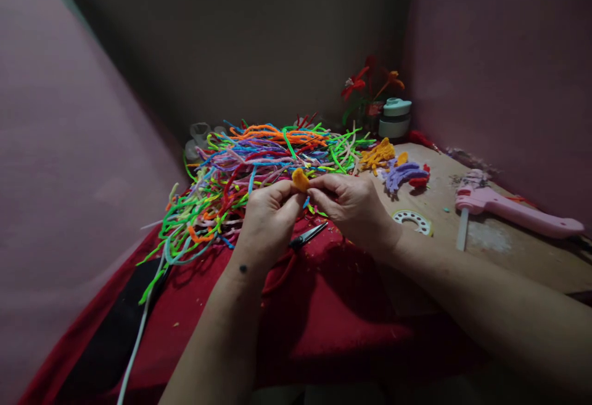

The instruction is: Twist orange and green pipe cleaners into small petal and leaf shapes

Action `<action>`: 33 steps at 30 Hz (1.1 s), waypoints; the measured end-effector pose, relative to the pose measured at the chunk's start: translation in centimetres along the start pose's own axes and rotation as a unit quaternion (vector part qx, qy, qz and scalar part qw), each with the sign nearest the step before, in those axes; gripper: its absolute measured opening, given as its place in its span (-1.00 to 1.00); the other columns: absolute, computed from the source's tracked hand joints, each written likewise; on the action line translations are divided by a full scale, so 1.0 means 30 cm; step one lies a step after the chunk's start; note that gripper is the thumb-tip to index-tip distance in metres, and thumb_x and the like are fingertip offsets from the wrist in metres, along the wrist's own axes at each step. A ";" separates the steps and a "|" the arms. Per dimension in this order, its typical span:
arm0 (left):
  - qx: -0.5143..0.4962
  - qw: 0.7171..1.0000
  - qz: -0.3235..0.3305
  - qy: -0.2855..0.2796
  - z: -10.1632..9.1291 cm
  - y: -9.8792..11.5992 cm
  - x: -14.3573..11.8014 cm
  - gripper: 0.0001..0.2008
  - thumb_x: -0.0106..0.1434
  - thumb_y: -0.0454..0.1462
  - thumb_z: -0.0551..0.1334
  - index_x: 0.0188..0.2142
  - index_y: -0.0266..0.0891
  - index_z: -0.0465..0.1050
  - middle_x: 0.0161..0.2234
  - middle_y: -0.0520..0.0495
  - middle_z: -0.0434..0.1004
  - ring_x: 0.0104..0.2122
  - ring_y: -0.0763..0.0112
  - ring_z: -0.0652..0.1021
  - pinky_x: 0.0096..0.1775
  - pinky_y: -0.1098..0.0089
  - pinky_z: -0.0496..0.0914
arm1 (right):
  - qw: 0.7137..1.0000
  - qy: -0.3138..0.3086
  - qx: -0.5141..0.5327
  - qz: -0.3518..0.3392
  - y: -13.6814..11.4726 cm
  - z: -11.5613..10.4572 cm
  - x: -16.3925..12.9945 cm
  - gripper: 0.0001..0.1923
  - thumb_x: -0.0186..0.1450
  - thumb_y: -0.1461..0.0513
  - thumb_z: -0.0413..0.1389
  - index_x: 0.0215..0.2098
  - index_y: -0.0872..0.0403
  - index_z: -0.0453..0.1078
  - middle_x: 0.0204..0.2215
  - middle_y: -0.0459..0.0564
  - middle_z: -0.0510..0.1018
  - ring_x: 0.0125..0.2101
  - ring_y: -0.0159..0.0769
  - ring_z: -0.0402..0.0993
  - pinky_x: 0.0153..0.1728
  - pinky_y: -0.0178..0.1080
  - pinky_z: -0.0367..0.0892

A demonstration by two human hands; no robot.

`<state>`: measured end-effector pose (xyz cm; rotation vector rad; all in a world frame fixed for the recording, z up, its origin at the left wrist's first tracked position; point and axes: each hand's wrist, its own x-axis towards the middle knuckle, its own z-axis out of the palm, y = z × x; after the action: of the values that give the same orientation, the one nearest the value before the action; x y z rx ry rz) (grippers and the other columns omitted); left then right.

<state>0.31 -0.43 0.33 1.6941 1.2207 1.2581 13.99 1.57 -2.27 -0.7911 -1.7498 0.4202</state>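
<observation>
Left hand [271, 220] and right hand [354, 204] pinch a fuzzy orange piece [300, 179]; multicoloured fuzzy stems [259, 152] crowd the red-clothed table's [342, 312] far-left corner.

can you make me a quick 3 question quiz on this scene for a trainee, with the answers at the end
1. Multiple choice: what colour is the fuzzy piece where the left hand and right hand meet?
a) purple
b) orange-yellow
c) green

2. True or false: the scissors lie on the red cloth.

3. Fill the gap: in the picture, the pink glue gun lies to the ____ of the heap of fuzzy stems.

Key: 1. b; 2. true; 3. right
</observation>
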 end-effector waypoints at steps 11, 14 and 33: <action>-0.091 0.995 -0.014 -0.048 -0.006 -0.026 0.004 -0.87 0.10 -0.33 0.19 -0.37 -0.29 0.51 -0.50 0.02 0.42 -0.48 0.50 0.39 -0.33 0.46 0.31 | 0.977 0.029 -0.180 -0.109 0.005 0.015 -0.025 -0.76 0.29 0.29 -0.08 -0.40 0.17 0.40 -0.46 0.10 0.52 -0.42 -0.28 0.42 -0.33 -0.24 0.28; -0.076 0.994 -0.012 -0.072 -0.016 -0.018 0.008 -0.86 0.12 -0.31 0.19 -0.34 -0.31 0.49 -0.46 -0.01 0.45 -0.43 0.48 0.41 -0.28 0.45 0.32 | 0.983 0.058 -0.141 -0.103 0.010 0.019 -0.024 -0.83 0.26 0.31 -0.03 -0.37 0.17 0.40 -0.45 0.06 0.53 -0.43 -0.32 0.43 -0.34 -0.29 0.30; -0.023 0.998 0.019 -0.062 -0.027 0.008 0.006 -0.78 0.19 -0.25 0.16 -0.24 -0.30 0.52 -0.35 -0.06 0.54 -0.33 0.37 0.49 -0.21 0.39 0.35 | 0.807 -0.089 0.502 0.296 0.002 -0.016 0.023 -0.91 0.11 0.27 0.14 -0.41 0.13 0.34 -0.61 -0.09 0.49 -0.60 -0.41 0.42 -0.57 -0.34 0.36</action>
<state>-0.38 -0.33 0.84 1.7413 1.0828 1.1773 14.35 2.04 -1.65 -0.4734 -1.1114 1.7190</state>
